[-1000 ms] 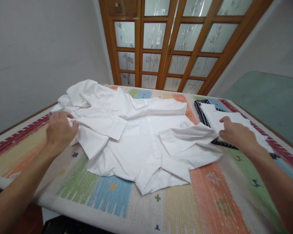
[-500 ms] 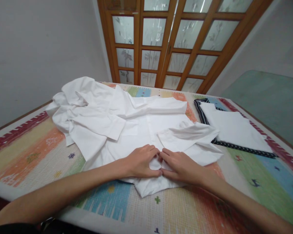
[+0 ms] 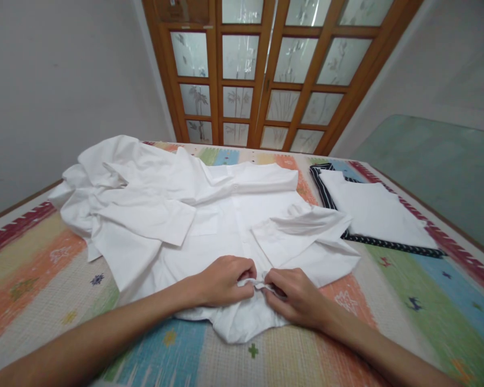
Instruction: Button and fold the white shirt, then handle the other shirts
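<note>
A white long-sleeved shirt [image 3: 221,215] lies spread over the table, its far left part heaped in loose folds. One cuffed sleeve [image 3: 161,215] is laid across the left of the body, and the other is bent inward on the right. Near the collar end closest to me, my left hand [image 3: 229,279] pinches the shirt's edge between thumb and fingers. My right hand [image 3: 292,293] grips the same edge just beside it. A short raised strip of white fabric runs between the two hands. Any button under the fingertips is hidden.
Folded clothes, a white piece [image 3: 381,207] on a black patterned one [image 3: 395,245], lie at the right. A colourful striped tablecloth [image 3: 411,301] covers the table. Beyond stand wooden doors with glass panes [image 3: 237,59]; a pale green panel [image 3: 435,166] is at the right.
My fingers have closed on the shirt's edge and lifted a small strip of it. Both hands have come slightly nearer to me. The view has shifted a little.
</note>
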`<state>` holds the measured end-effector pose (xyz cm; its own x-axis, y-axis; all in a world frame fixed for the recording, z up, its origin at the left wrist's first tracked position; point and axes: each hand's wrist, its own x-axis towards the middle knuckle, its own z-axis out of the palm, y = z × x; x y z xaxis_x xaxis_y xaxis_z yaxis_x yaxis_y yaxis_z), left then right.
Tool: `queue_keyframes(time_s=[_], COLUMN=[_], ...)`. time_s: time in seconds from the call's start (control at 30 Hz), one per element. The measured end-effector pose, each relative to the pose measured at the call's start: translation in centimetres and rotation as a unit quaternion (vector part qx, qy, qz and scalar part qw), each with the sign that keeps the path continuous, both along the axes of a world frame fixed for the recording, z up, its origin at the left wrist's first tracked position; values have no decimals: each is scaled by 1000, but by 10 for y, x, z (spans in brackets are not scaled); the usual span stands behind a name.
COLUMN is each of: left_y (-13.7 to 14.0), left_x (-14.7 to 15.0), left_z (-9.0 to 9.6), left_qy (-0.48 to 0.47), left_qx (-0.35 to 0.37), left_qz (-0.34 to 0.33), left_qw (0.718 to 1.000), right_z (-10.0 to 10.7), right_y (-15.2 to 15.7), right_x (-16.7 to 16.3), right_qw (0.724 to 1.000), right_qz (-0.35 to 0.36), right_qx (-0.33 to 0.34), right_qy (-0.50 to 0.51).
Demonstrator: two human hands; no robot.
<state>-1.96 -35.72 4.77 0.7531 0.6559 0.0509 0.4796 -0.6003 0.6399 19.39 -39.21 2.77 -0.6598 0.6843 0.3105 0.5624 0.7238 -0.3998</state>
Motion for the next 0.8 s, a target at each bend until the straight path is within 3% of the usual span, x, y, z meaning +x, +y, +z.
queue_keyframes(time_s=[0.37,0.6,0.8], left_y=[0,0,0], left_x=[2,0,1], left_z=[-4,-3,-2], left_qy=[-16,-63,-79], left_qx=[-11,-61,-89], left_qz=[16,30,38], left_qw=[1000,996,992], right_z=[-6,-2,2], right_y=[-9,-14,-13], right_x=[-6,-19,-20], right_qw=[999,992,992], right_qz=[-29,-123,-111], right_qx=[39,-18,-44], right_qy=[16,38,52])
